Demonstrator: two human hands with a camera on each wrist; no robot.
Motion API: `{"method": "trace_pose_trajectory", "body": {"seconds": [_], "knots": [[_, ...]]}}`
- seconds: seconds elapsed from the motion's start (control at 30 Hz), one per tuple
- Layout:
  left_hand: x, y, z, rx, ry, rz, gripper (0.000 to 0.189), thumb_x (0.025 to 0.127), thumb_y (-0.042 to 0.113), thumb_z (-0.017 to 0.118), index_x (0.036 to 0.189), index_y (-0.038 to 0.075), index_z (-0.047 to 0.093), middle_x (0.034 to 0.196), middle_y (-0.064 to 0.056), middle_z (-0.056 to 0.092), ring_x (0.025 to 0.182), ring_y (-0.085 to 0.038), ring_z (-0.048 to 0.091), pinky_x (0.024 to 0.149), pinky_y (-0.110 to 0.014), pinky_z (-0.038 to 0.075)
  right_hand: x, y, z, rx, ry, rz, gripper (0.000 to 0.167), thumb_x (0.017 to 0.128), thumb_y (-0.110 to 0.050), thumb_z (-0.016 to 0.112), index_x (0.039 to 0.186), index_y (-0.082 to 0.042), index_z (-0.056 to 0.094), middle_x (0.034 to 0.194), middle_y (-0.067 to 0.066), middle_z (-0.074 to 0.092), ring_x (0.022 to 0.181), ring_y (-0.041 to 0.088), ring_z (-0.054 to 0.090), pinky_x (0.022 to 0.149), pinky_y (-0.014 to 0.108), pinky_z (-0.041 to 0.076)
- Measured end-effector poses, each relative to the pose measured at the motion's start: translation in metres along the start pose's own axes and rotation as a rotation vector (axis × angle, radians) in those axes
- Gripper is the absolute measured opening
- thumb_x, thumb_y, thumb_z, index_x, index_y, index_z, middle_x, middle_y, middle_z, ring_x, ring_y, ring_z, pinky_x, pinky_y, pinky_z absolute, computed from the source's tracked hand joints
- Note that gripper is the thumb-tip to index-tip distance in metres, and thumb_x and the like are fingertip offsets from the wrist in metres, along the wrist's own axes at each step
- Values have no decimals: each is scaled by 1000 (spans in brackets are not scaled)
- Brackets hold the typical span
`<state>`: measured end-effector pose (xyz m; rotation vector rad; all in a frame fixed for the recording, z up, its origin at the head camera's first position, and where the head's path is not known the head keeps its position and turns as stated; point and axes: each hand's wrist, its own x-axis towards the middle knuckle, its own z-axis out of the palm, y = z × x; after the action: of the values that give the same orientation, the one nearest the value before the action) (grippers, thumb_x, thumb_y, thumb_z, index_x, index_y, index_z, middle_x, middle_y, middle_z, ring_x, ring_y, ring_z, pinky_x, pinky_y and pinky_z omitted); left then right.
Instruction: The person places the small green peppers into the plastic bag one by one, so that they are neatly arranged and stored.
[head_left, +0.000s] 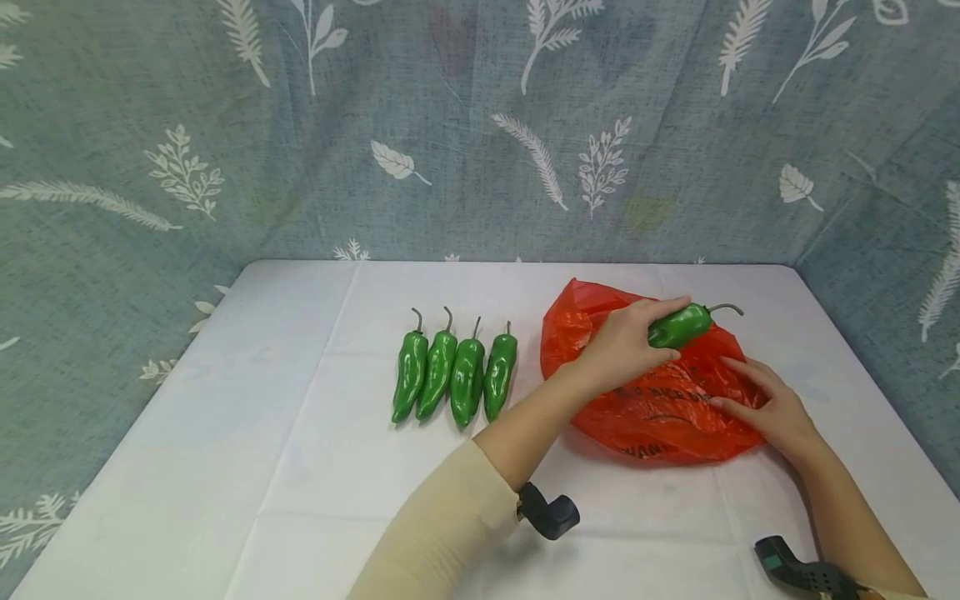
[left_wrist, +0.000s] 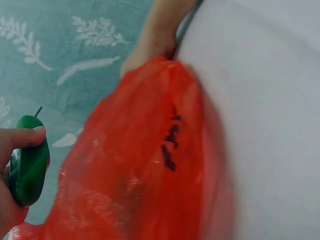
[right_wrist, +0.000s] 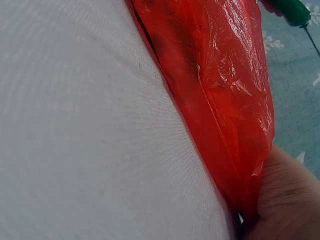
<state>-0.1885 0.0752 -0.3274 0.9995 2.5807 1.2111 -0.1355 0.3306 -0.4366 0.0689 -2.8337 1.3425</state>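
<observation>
Above the red plastic bag [head_left: 645, 417], my left hand [head_left: 618, 346] holds a glossy green pepper [head_left: 678, 327] between thumb and fingers. The pepper's curved stem points right. In the left wrist view, the thumb lies across the same pepper [left_wrist: 31, 170]. My right hand [head_left: 780, 412] grips the right side of the crumpled bag, with thumb and fingers spread along its edge. The right wrist view shows that hand [right_wrist: 290, 195] at the bag's end, its fingertips hidden by the plastic. What lies inside the bag is hidden.
Four-sided white table [head_left: 300, 492] carries everything. Several green peppers [head_left: 467, 383] lie in a row left of the bag, stems pointing away. A grey-green leaf-patterned cloth [head_left: 465, 167] stands behind and beside the table.
</observation>
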Motion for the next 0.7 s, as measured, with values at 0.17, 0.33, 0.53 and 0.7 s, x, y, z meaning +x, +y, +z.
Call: {"method": "trace_pose_trajectory", "body": {"seconds": [0.17,0.33,0.53,0.7], "knots": [[3,-6,8,67,-33,-7,65,87,18,69,145,24,40,135,1,52,108,-10,50,79,-11,41,0,0,0,7,-1,-5,71,88,-26,68,146,-5,32,149,31,20,133,54,17,96,74,21],[4,-11,14,95,-39,-28,63,86,17,70,143,23,44,130,1,55,110,-11,46,80,-13,40,1,1,0,19,-1,-10,71,88,-26,67,146,-5,33,149,30,20,133,53,17,97,74,20],[5,-19,22,123,-67,-109,59,84,17,72,138,22,50,128,5,57,111,-9,47,87,-17,43,1,1,0,22,3,-24,70,88,-25,68,146,-5,33,149,30,21,133,53,17,98,74,19],[4,-28,26,179,-101,-138,58,82,18,74,136,20,53,128,5,57,109,-7,51,91,-19,44,1,1,0,21,-2,-12,70,88,-27,68,145,-6,34,149,29,21,133,52,17,97,73,22]]}}
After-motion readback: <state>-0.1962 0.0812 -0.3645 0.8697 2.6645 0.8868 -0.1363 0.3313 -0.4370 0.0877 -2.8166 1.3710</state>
